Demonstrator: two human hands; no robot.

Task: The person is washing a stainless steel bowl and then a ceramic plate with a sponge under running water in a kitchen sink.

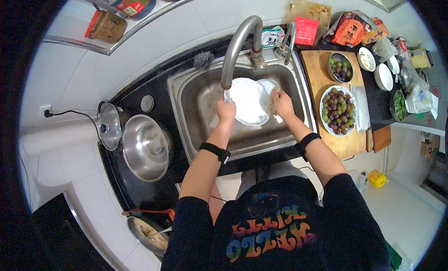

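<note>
Over the stainless steel sink [206, 120], my left hand [226, 110] grips the left edge of a white plate [250, 101]. Water runs from the curved faucet [231, 57] beside that hand, at the plate's edge. My right hand [282, 103] pinches a tan scrubbing cloth or sponge [272, 101] at the plate's right side; its exact kind is hard to tell. Behind the white plate, partly hidden, another pale dish [267, 84] shows in the basin.
A wooden cutting board [313, 68] at the right bears a plate of grapes [338, 111], a steel bowl of grapes [340, 68] and a cleaver [360, 108]. White bowls [383, 77] stand beyond. Left are a steel basin [145, 148], a lidded pot [109, 127] and a steel-wool scrubber [203, 60].
</note>
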